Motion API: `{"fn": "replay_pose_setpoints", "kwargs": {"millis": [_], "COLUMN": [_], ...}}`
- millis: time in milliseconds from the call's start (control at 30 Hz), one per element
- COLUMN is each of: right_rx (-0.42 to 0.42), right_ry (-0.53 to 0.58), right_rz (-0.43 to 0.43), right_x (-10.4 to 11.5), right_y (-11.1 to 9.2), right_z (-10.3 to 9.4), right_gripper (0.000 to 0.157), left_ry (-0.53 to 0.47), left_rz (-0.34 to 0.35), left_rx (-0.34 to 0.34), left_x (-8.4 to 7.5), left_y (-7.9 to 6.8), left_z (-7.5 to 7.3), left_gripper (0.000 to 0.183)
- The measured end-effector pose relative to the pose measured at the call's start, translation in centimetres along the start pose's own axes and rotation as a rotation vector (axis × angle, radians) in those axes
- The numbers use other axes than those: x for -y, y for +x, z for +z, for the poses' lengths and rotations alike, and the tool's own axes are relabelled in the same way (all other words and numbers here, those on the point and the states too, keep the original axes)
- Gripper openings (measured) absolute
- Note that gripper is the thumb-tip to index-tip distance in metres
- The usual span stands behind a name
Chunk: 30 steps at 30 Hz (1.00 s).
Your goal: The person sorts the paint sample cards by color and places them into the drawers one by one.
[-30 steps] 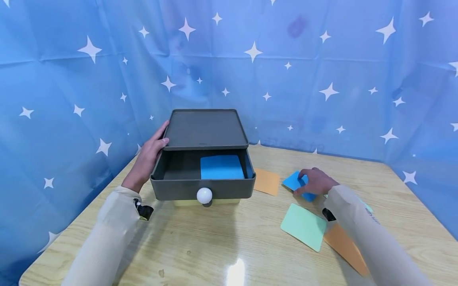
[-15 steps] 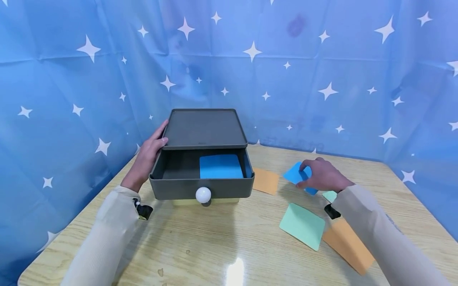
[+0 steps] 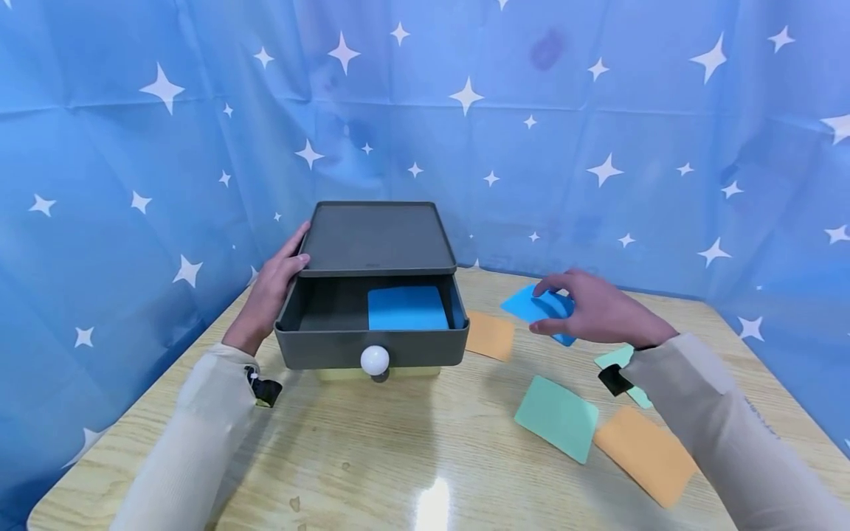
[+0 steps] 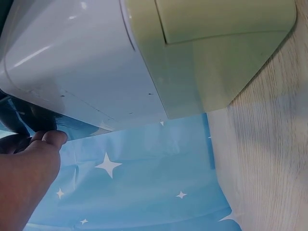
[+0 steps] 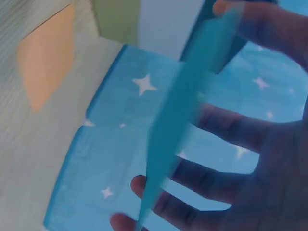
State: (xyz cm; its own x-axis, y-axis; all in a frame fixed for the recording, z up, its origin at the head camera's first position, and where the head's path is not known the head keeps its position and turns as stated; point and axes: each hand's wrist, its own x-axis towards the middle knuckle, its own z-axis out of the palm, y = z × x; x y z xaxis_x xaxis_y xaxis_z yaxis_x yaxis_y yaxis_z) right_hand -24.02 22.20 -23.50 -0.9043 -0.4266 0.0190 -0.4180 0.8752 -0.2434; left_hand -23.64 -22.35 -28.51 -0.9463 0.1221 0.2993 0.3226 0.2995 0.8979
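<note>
A small drawer cabinet (image 3: 381, 236) with a dark grey top stands left of the middle in the head view, its top drawer (image 3: 319, 350) pulled out. Inside that drawer lies a blue card (image 3: 408, 310). My left hand (image 3: 268, 291) rests against the cabinet's left side near the top edge; in the left wrist view its fingertips touch the dark upper part. Held off the table, another blue card (image 3: 518, 304) is pinched between the thumb and fingers of my right hand (image 3: 594, 310). The right wrist view shows this card (image 5: 173, 110) nearly edge-on and blurred.
An orange card (image 3: 490, 335) lies just right of the cabinet. Farther right are a green card (image 3: 558, 419), a second orange card (image 3: 647, 453) and a green one (image 3: 617, 358) partly under the right sleeve. A white round knob (image 3: 375, 360) sticks out from the drawer front.
My right hand has lifted the blue card off the table and moved it up and left toward the cabinet. The left hand has kept its place on the cabinet.
</note>
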Motion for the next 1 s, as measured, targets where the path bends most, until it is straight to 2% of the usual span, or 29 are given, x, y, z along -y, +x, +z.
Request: {"fn": "replay_pose_setpoints", "kwargs": {"millis": [333,533,767,1000], "right_rx": [-0.080,-0.134,-0.119,-0.098], "right_ry": [0.056,0.050,0.033,0.040], "right_rz": [-0.092,-0.202,-0.350,-0.400], "right_x": [2.8,5.2,7.9,9.4], "right_y": [-1.2,-1.9,-2.1,-1.5], "right_z": [-1.7,-3.3,-3.9,-3.2], "right_gripper": [0.048,0.038,0.029,0.030], "left_ry": [-0.004,-0.008,-0.003,-0.015], "left_rz": [-0.005,0.004,-0.004,0.000], "left_rx": [0.004,0.003,0.002,-0.001], "left_x": [0.1,0.1,0.0,0.1], "left_y": [0.0,0.1,0.0,0.0], "left_z": [0.0,0.0,0.0,0.0], "left_gripper": [0.059,0.060,0.060,0.060]}}
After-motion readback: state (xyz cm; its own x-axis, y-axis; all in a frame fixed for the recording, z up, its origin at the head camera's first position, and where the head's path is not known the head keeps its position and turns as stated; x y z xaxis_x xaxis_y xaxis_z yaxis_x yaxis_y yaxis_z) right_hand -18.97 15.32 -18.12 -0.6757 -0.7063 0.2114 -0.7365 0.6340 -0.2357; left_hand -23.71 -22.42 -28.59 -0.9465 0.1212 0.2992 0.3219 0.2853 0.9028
